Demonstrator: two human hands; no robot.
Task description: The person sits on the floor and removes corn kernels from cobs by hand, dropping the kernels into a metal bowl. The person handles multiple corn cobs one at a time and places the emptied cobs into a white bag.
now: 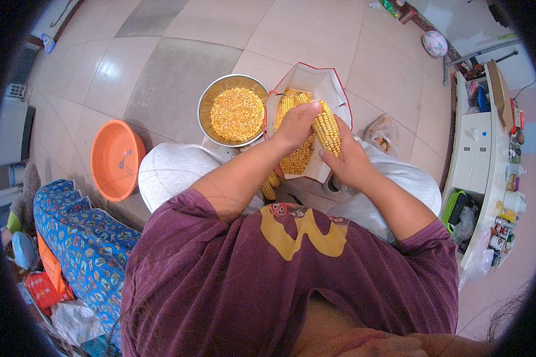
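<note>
Both of my hands grip one dried yellow corn cob [327,129] above an open white bag [325,82] with red edging. My left hand [297,122] has its thumb pressed on the cob's upper end. Around the lower right side of the cob curl the fingers of my right hand [349,154]. Inside the bag lie more corn cobs [290,101] and loose yellow kernels [297,163]. A round metal basin [204,121] touching or close to the bag's left side holds shelled kernels [236,114]. Below the bag, between my legs, more corn cobs [269,186] show partly.
An orange plastic basin [99,160] stands on the tiled floor [183,80] at left. Right of the bag sits a clear plastic bag [383,134] with contents I cannot make out. A white cabinet [473,151] lines the right side; a blue patterned cover [85,236] lies lower left.
</note>
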